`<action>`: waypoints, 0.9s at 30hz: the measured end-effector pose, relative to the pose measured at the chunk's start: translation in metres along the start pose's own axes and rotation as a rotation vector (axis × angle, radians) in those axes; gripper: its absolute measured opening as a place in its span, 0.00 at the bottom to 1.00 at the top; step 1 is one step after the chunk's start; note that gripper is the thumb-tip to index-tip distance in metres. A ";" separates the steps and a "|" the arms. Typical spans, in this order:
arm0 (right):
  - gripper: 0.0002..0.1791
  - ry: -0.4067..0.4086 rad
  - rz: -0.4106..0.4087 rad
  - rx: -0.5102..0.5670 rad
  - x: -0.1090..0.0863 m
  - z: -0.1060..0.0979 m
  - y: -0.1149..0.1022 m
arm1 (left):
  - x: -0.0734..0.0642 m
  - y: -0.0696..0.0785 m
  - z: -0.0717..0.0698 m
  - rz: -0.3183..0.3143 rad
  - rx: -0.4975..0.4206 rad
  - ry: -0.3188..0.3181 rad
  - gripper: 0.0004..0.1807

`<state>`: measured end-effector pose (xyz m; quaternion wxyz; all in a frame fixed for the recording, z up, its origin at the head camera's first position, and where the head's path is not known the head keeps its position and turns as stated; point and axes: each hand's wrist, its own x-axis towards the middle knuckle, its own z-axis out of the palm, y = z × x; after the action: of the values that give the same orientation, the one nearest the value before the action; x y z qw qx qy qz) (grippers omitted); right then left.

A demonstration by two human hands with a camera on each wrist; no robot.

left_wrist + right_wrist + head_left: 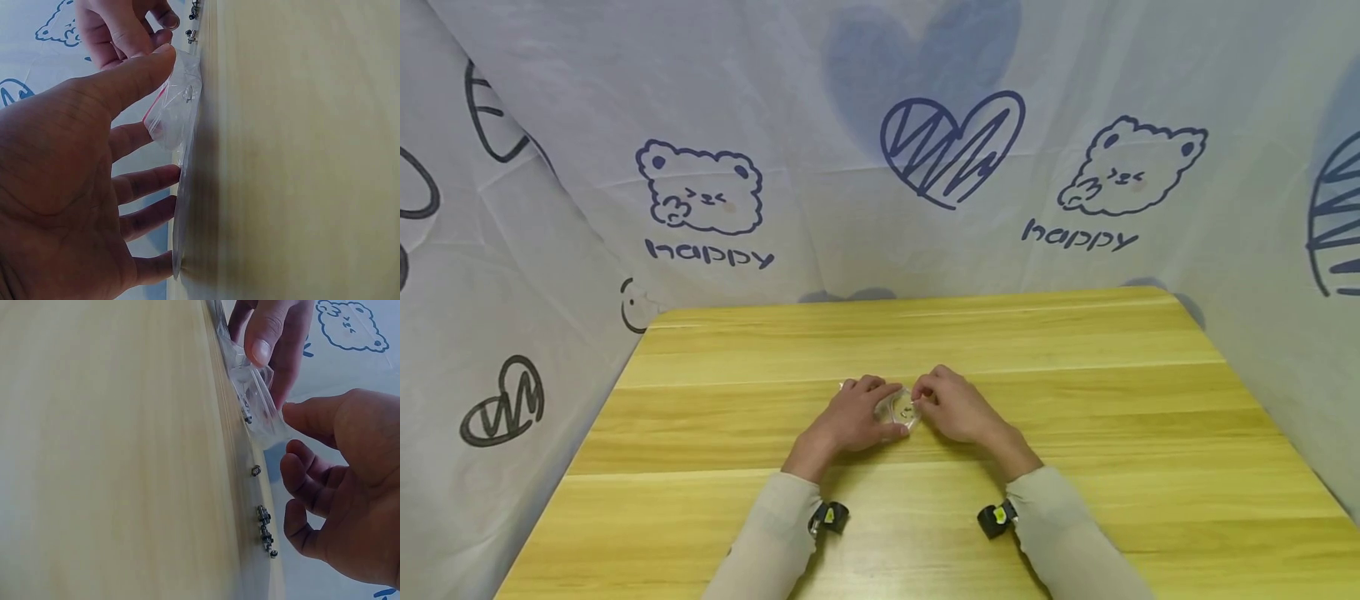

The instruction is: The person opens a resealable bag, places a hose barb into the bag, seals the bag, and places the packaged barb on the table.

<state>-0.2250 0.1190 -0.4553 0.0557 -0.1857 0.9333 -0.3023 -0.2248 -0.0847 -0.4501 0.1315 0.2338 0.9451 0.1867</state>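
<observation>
A small clear zip bag (902,408) with a red seal line lies at mid-table, its mouth raised and spread. My left hand (857,415) holds it, thumb at the near side and the other fingers spread along the far side, as the left wrist view shows. A few small metal screws (246,414) show at the bag's wall. From the other side my right hand (957,407) pinches the bag's mouth edge between thumb and curled index finger. Beneath that hand, several small dark metal screws (264,515) lie on the table, hidden by it in the head view.
The wooden table (1000,333) extends around both hands. A white cloth (827,208) printed with hearts and bears hangs behind it and along both sides. Each wrist carries a small black camera (996,520).
</observation>
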 end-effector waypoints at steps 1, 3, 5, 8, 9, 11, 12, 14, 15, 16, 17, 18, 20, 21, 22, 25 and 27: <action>0.03 -0.003 -0.001 -0.006 0.000 0.000 0.000 | 0.000 0.000 0.000 0.000 -0.001 -0.001 0.39; 0.03 -0.006 -0.010 -0.014 0.000 0.000 -0.001 | -0.001 0.001 -0.001 -0.002 -0.004 -0.001 0.39; 0.03 -0.011 -0.016 -0.018 0.000 0.000 -0.002 | -0.002 0.001 -0.002 -0.002 -0.008 -0.002 0.39; 0.03 -0.017 -0.008 -0.006 -0.001 0.000 -0.002 | -0.002 0.002 -0.003 -0.001 -0.013 0.001 0.39; 0.03 -0.017 -0.001 0.000 -0.001 0.000 -0.002 | -0.002 0.002 -0.003 0.000 -0.013 0.000 0.39; 0.03 -0.013 0.014 0.011 -0.001 -0.001 0.000 | -0.002 0.001 -0.002 0.001 -0.018 0.002 0.39; 0.04 -0.007 0.015 0.015 -0.001 -0.001 0.001 | -0.002 0.001 -0.002 -0.001 -0.018 0.004 0.39; 0.04 0.009 0.021 0.021 -0.001 -0.003 0.003 | -0.001 0.000 -0.001 -0.005 -0.017 0.007 0.38; 0.05 0.018 0.023 0.024 -0.001 -0.004 0.005 | -0.001 0.000 -0.001 -0.006 -0.016 0.009 0.38; 0.05 0.026 0.025 0.029 -0.001 -0.005 0.007 | -0.001 0.000 -0.001 -0.007 -0.016 0.011 0.38; 0.05 0.032 0.027 0.032 -0.002 -0.006 0.009 | -0.001 0.000 -0.001 -0.007 -0.016 0.012 0.38; 0.05 0.037 0.031 0.035 -0.003 -0.007 0.011 | 0.000 0.000 0.000 -0.007 -0.016 0.012 0.39; 0.06 0.043 0.046 0.040 -0.004 -0.011 0.017 | 0.000 0.000 0.001 -0.009 -0.017 0.008 0.39; 0.06 0.045 0.052 0.040 -0.005 -0.012 0.020 | 0.000 0.000 0.001 -0.010 -0.021 0.006 0.39; 0.06 0.047 0.059 0.043 -0.006 -0.014 0.024 | 0.000 0.000 0.001 -0.009 -0.022 0.005 0.39; 0.07 0.059 0.078 0.059 -0.008 -0.021 0.033 | 0.000 0.000 0.001 -0.012 -0.026 0.001 0.40; 0.08 0.065 0.086 0.069 -0.009 -0.025 0.039 | 0.000 0.000 0.001 -0.013 -0.031 0.003 0.39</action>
<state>-0.2343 0.1656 -0.4579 0.0447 -0.1335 0.9307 -0.3377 -0.2240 -0.0843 -0.4503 0.1349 0.2254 0.9437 0.2010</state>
